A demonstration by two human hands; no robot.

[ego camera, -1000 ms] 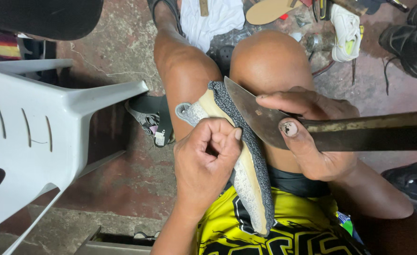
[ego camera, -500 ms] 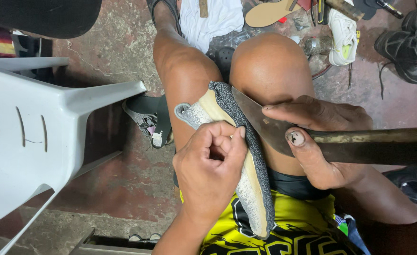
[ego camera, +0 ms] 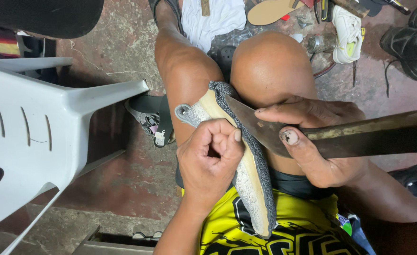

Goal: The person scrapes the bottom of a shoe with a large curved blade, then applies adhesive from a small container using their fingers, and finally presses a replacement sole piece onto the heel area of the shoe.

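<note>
A grey knit shoe with a tan inner edge lies lengthwise on my lap between my bare knees. My left hand is clenched on its side, pinching the upper near the opening. My right hand grips a large dark rusty blade by its flat, thumb on top. The blade's tip rests against the shoe's edge near the heel end.
A white plastic chair stands at my left over a worn red concrete floor. A sandal lies beneath it. Ahead lie a white cloth, a tan insole, a white shoe and black shoes.
The blade has slid slightly lower along the shoe's edge, and my right hand shifted down with it. My left hand keeps its clenched hold on the shoe.
</note>
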